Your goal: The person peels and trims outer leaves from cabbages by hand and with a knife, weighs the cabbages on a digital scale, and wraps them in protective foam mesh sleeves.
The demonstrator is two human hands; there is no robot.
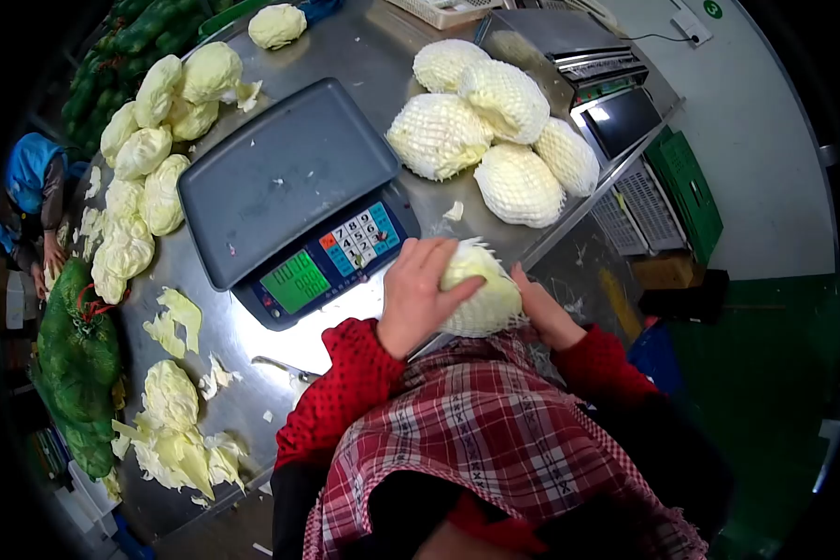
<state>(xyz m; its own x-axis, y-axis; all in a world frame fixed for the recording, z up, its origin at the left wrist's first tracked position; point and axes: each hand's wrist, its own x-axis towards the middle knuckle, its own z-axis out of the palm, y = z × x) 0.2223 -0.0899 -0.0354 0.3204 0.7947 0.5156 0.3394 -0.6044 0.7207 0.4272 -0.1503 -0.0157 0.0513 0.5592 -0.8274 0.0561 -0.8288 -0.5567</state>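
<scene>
Between both hands, at the table's front edge, is a pale cabbage [485, 303] partly covered by a white foam net. My left hand [422, 291] wraps its upper left side, thumb across the front. On its right side my right hand [543, 313] grips it, some fingers hidden behind it. Just left of my left hand, a digital scale [289, 187] shows a lit green display, and its grey tray bears only small scraps. Beyond my hands, several cabbages in white foam nets [518, 182] lie grouped on the steel table [373, 56].
Bare cabbages [145, 154] line the table's left side, with peeled leaves [182, 457] nearer me. A knife-like tool [285, 368] lies below the scale. A green mesh sack [79, 373] stands at the left edge, near a person in blue [33, 173]. A dark machine [569, 56] occupies the back right.
</scene>
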